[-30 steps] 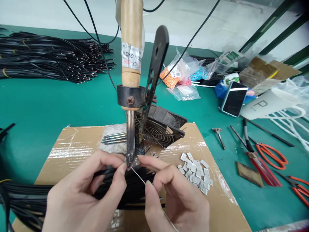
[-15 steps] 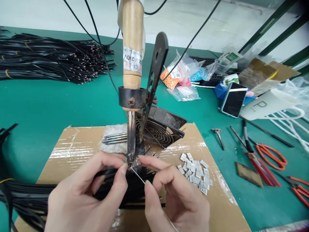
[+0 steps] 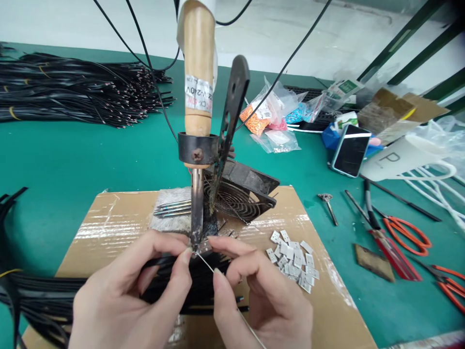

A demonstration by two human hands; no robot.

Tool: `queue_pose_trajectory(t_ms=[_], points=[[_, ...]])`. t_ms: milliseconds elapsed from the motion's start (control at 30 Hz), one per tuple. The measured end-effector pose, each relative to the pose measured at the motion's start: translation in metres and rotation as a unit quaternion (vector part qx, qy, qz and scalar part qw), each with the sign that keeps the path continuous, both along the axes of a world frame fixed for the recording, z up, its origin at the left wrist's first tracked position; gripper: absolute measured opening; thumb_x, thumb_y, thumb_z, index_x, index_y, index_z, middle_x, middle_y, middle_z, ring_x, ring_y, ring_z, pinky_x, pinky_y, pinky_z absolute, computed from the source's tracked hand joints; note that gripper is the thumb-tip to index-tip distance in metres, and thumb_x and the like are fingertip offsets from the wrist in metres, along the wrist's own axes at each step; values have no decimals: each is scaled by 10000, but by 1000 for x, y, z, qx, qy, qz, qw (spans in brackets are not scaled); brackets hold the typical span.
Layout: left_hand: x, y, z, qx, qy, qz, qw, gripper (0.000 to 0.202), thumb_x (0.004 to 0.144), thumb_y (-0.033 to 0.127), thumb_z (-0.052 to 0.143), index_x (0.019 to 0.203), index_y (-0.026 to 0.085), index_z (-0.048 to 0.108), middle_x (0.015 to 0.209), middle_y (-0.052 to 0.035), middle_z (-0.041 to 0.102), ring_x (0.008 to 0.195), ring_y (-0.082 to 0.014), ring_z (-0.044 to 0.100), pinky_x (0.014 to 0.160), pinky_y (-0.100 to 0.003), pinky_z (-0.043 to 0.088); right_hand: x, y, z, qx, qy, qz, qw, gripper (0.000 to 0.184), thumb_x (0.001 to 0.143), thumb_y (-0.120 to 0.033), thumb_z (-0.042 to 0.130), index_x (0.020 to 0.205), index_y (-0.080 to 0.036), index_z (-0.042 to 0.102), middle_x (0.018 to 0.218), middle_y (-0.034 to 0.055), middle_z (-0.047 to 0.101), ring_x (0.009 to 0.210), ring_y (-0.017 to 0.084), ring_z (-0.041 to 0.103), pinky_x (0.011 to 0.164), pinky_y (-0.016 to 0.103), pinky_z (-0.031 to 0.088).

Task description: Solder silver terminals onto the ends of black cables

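Left hand [image 3: 123,291] and right hand [image 3: 265,305] meet at the center of the view, fingertips nearly touching, just below the soldering iron tip [image 3: 196,237]. Left thumb and forefinger are pressed together on a black wire [image 3: 163,262], whose end reaches the iron tip; the exact end is too small to read. Right thumb and forefinger are clamped on a thin solder wire [image 3: 205,262], which runs from the iron tip toward 5 o'clock. A small metal tab [image 3: 204,247] sits just beside the iron tip at 3 o'clock.

Little differs from a second ago: both hands keep nearly the same pose, wrists low, fingers angled inward.

The iron stands upright at 12 o'clock, its wooden handle [image 3: 198,72] gripped in a metal stand [image 3: 232,102]. Behind it, a tilted fan guard [image 3: 232,199] leans at 1 o'clock. A cable bundle [image 3: 36,286] crosses beneath the hands from 9 o'clock, on a cardboard sheet [image 3: 98,228]. A pile of metal tabs [image 3: 294,261] lies at 3 o'clock on the same sheet.

Farther out on the green tabletop [image 3: 65,160]: more black wires [image 3: 80,92] at 10 o'clock, bagged parts [image 3: 259,116] at 1 o'clock, a phone [image 3: 351,150] at 2 o'clock, orange-handled scissors [image 3: 407,236] at 3 o'clock.
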State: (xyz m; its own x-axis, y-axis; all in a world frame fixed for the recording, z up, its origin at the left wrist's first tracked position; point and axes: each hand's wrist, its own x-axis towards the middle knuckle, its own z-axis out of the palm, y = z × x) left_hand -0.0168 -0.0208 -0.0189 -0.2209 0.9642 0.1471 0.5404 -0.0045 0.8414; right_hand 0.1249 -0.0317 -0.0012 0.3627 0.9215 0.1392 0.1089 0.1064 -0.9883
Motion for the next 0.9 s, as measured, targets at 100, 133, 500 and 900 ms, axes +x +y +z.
queue_pose_trajectory(t_ms=[100, 133, 500, 900], points=[[0, 1, 0, 1, 8, -1, 1000, 119, 937, 383, 743, 866, 291, 717, 831, 57, 750, 736, -117, 702, 649, -142, 581, -1, -1, 0, -13, 6, -11, 1000, 218, 851, -118, 669, 716, -268, 587, 1065, -150, 833, 942, 84, 805, 776, 148, 566], [0, 0, 0, 1, 12, -1, 1000, 121, 939, 381, 739, 859, 294, 715, 821, 63, 747, 718, -111, 692, 637, -135, 574, -1, -1, 0, -15, 8, -15, 1000, 217, 851, -119, 671, 715, -268, 590, 1059, -149, 832, 937, 80, 803, 767, 144, 561], [3, 1, 9, -5, 42, -6, 999, 115, 937, 365, 694, 851, 289, 706, 830, 45, 767, 733, -141, 736, 626, -162, 604, 0, 2, 0, 18, 6, -10, 1000, 216, 851, -96, 688, 718, -258, 635, 1009, -81, 840, 910, 97, 808, 783, 155, 592], [4, 2, 11, -2, 31, -20, 999, 84, 933, 325, 687, 857, 294, 705, 825, 58, 772, 742, -115, 753, 662, -109, 607, 5, 3, -4, 54, -29, 17, 998, 217, 859, -61, 742, 781, -255, 684, 1021, -62, 833, 914, 113, 814, 798, 164, 613]])
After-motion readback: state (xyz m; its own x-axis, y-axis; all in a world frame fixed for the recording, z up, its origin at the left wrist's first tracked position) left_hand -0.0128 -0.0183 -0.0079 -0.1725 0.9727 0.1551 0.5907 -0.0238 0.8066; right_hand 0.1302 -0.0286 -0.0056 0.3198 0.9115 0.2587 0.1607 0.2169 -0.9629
